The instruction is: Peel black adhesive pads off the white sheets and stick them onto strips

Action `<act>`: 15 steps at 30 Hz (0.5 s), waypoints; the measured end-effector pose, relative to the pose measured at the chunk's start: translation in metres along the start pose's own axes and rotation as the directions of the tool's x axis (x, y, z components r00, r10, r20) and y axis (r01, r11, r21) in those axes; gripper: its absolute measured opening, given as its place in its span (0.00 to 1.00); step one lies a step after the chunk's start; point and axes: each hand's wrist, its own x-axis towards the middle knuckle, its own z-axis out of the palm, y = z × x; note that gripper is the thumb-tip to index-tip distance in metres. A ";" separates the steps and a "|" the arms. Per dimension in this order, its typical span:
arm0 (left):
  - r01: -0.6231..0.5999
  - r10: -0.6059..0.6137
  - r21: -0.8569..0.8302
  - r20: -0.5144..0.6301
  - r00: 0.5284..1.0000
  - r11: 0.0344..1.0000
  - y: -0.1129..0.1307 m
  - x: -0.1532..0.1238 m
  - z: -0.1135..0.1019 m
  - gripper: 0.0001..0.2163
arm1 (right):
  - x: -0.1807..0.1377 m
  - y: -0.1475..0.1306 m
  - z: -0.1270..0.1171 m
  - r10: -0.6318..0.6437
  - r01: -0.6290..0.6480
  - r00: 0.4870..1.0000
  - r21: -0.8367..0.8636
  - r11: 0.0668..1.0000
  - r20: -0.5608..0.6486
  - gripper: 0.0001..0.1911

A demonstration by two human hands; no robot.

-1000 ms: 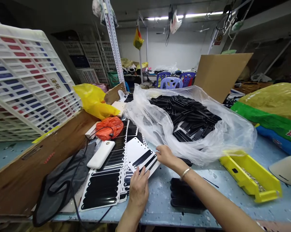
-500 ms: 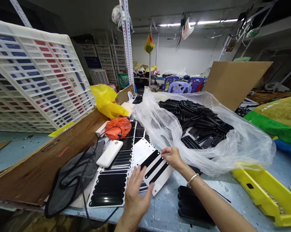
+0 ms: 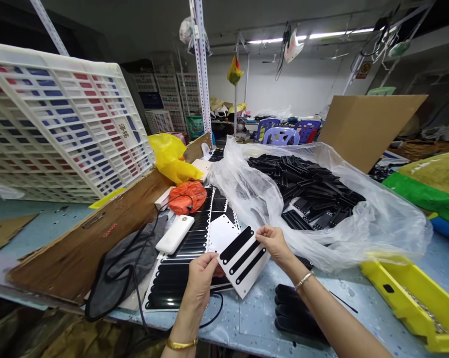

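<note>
A white backing sheet [image 3: 251, 281] with three black strips, each with holes at its ends, is held tilted above the blue table. My left hand [image 3: 201, 279] pinches its left edge between thumb and fingers. At the upper right corner, my right hand [image 3: 274, 242] grips the same sheet, fingers closed near the top strip. Behind it lies a bare white sheet [image 3: 223, 231]. Sheets of glossy black strips [image 3: 167, 288] are spread to the left of my left hand. Under my right forearm sits a small stack of black pieces [image 3: 295, 311].
A clear plastic bag [image 3: 242, 191] full of black parts [image 3: 302, 186] stands behind my hands. On the right is a yellow bin [image 3: 403, 288] with small metal pieces. A white power bank [image 3: 175, 234], cable, orange bag [image 3: 188, 197] and wooden board [image 3: 78, 243] are at left.
My left hand has gone from spread fingers beside the striped sheet to pinching its left edge. The sheet has shifted slightly right, still in my right hand. The view has turned a little left.
</note>
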 end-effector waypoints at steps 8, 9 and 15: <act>-0.038 0.038 -0.022 0.008 0.999 0.999 0.004 -0.009 0.008 0.12 | -0.004 0.005 0.001 -0.032 0.029 0.999 -0.076 0.997 -0.039 0.07; -0.063 0.063 -0.001 -0.002 0.998 0.998 0.003 -0.008 0.009 0.11 | -0.004 0.005 0.001 -0.037 0.033 0.999 -0.094 0.995 -0.034 0.07; -0.167 0.180 0.104 -0.133 0.975 0.981 -0.006 -0.003 0.013 0.10 | -0.015 -0.005 -0.009 -0.152 0.112 0.980 -0.275 0.955 -0.131 0.05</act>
